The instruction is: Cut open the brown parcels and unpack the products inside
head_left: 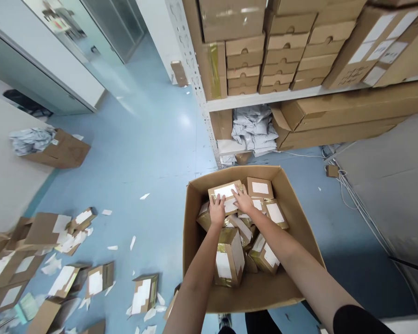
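Note:
A large open cardboard carton (pixel 195 260) stands in front of me, holding several small taped cardboard boxes with white labels. At its far side, a small cardboard box (pixel 226 189) lies between my hands. My left hand (pixel 217 211) grips its near left part, fingers over the labelled face. On the right end, my right hand (pixel 243 200) holds it with the thumb on the label and fingers at the edge. A taller labelled box (pixel 229 260) sits nearer me, and another box (pixel 260 188) is right of my right hand. The undersides of both hands are hidden.
A metal shelf (pixel 251 98) with stacked boxes and grey-white plastic bags (pixel 254 130) rises beyond the carton. Torn boxes (pixel 144 294) and paper scraps litter the floor at left. Another carton (pixel 68 149) stands by the left wall. Cables (pixel 360 208) run along the right wall.

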{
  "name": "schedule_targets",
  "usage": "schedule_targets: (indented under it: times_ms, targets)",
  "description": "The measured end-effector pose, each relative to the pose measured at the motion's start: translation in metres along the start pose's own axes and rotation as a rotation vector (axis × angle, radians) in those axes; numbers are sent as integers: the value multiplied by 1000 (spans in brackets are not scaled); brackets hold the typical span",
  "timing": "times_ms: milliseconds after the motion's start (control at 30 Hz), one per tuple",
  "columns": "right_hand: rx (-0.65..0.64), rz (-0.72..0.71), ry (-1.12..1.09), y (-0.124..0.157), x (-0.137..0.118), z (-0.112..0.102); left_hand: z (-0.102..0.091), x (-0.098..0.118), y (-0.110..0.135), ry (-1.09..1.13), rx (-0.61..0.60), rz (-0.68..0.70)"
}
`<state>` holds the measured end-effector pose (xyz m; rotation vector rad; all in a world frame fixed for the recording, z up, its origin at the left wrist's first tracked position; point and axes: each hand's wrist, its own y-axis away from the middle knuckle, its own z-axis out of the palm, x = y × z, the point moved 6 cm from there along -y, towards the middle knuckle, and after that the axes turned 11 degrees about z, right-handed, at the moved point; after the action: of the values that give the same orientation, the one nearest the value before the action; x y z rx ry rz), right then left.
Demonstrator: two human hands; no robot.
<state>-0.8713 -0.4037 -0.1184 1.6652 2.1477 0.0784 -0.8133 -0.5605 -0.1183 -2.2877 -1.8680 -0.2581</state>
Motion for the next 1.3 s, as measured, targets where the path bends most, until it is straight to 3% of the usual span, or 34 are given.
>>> schedule_targets:
  times_ms: [167, 300, 500, 667, 800, 933, 1167, 1233, 1300]
  targets:
    - [71, 83, 11, 70, -5, -39, -46, 31, 30, 9, 30, 117]
    - [201, 198, 35, 152, -7, -87, -98, 77, 57, 26, 99, 297]
    - [400, 455, 72, 313, 6, -154, -159, 181, 107, 116, 207, 612]
    - [492, 692, 44, 447, 41, -170, -175, 285, 156, 214, 266, 875]
    - [563, 901, -16, 557, 78, -151, -167, 376, 207, 261, 248, 1081]
    - [610, 1121, -102, 676, 113, -107, -140, 472, 273, 292, 134, 1269]
    - [613, 1499, -199, 891, 162, 0, -67, 642, 436, 308, -153, 1574]
    - [589, 1581, -241, 939, 170, 39, -39, 676, 484, 229, -294, 1593]
    - [513, 1616, -319, 975, 173, 81, -7, 693, 528, 76, -503, 1602]
